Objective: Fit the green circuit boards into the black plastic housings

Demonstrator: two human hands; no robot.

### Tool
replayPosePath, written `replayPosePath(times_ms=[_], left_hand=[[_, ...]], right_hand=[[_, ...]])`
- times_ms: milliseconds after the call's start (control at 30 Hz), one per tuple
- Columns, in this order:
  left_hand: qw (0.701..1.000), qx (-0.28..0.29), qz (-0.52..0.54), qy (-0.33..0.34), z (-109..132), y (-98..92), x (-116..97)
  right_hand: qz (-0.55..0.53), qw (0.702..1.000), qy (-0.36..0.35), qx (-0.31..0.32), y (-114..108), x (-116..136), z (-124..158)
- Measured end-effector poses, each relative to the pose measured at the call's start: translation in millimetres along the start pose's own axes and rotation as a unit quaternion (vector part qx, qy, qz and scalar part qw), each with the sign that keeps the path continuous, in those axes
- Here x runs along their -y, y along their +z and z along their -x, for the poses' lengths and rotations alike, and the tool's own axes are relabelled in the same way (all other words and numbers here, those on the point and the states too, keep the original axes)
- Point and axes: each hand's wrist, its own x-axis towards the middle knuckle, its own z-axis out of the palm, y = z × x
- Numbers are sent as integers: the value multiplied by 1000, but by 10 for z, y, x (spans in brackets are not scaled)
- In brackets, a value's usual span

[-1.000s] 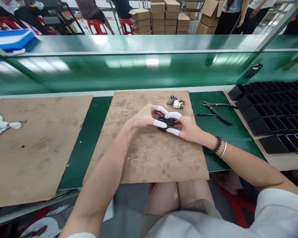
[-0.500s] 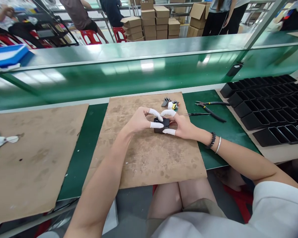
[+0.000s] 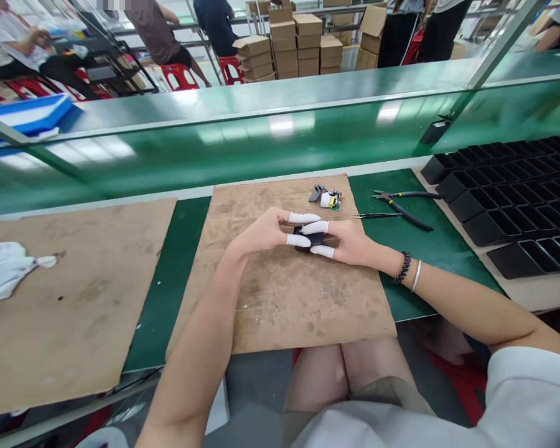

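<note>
Both my hands grip a small black plastic case point(image 3: 314, 238) over the cardboard sheet point(image 3: 280, 298). My left hand point(image 3: 273, 233) closes on its left end, and my right hand point(image 3: 348, 242) closes on its right end. White finger cots cover the thumbs and fingers touching it, and they hide much of the case. Just beyond lies a small circuit board point(image 3: 330, 199) with white, yellow and green parts, beside a grey metal piece point(image 3: 315, 191). To the right of my right hand are black tweezers point(image 3: 378, 215) and cutting pliers point(image 3: 404, 205) with black-and-yellow handles.
Rows of open black plastic cases point(image 3: 504, 186) stand at the right. On the left cardboard point(image 3: 74, 336) lies a white cloth-like item point(image 3: 4, 267). A green barrier point(image 3: 242, 143) runs along the bench's back. Behind it are a blue tray point(image 3: 37, 118), stacked cartons point(image 3: 282, 43) and seated people.
My right fingers have shifted leftward over the top of the black case, and my left index finger now stretches along its far side. The view has swung slightly left.
</note>
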Motion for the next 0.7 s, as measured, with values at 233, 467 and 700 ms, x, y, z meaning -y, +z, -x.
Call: replayPosePath(times_ms=[233,467,700], left_hand=[[999,27,-46,5,38,-70,-3],[999,-39,-27,4,12,12,35],[997,-82,-1,-8,9,79,7]], right_hand=[[13,1000,-17,-9,-20,-3,-1],[-22,1000,1,3,-59,-5,-21],[-20,1000,4,8,-70,-26,-31]])
